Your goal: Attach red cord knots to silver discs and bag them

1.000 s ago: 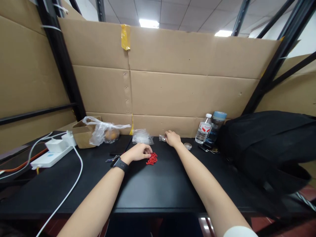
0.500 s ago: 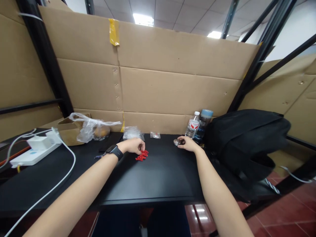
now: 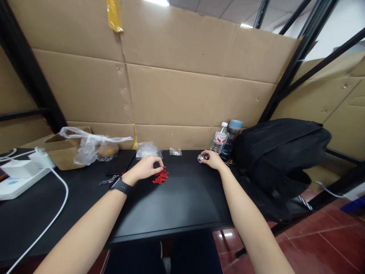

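My left hand [image 3: 146, 167], with a black watch on the wrist, rests on the black table [image 3: 176, 201] with its fingers curled onto a small pile of red pieces [image 3: 161, 176]. Further right, my right hand [image 3: 211, 160] covers a small round silvery object [image 3: 200, 157], fingers closed over it. A small clear packet [image 3: 175, 151] lies between the two hands near the cardboard wall. A crumpled clear plastic bag [image 3: 146, 150] sits just behind my left hand.
A black backpack [image 3: 279, 152] fills the table's right end, two water bottles [image 3: 225, 137] beside it. At the left stand a brown paper bag with a plastic bag [image 3: 82, 146], a white power strip [image 3: 17, 177] and cable. Cardboard walls enclose the back.
My right hand left the clear packet, moved right and closed over the round silvery object. The left hand stayed on the red pieces. The view turned right and down.
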Available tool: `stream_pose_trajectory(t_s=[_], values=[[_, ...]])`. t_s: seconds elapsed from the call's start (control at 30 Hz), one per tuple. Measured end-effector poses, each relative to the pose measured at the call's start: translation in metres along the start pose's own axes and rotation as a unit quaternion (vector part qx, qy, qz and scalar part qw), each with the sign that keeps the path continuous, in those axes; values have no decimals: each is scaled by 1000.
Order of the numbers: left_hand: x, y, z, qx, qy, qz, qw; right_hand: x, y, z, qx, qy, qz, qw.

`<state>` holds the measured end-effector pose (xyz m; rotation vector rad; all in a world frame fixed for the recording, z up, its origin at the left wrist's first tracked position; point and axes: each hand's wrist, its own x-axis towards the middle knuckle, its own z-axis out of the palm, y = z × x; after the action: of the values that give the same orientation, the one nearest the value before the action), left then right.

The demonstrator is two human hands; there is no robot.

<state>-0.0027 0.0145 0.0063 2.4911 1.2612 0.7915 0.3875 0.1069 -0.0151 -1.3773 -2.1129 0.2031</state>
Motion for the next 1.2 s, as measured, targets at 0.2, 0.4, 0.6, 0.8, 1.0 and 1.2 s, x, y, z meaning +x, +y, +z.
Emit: stream_pose_trajectory(t_s=[0.2,0.4,0.6,0.8,1.0,1.2], values=[[6,21,16,-106,112,-34,987,0,-51,2,152,18,-29,988],[11,25,28,-176,182,-72,965,-14,-125,30,397,-57,-67,914],[11,29,32,-110,199,-60,972,-26,-156,40,427,-51,-95,898],[11,33,39,-73,227,-49,970,-26,-152,45,405,-54,-101,907],[11,37,41,-75,217,-28,973,-25,-149,46,411,-66,-99,904],[10,41,38,-6,223,21,975,-27,-152,50,413,-54,-93,904]])
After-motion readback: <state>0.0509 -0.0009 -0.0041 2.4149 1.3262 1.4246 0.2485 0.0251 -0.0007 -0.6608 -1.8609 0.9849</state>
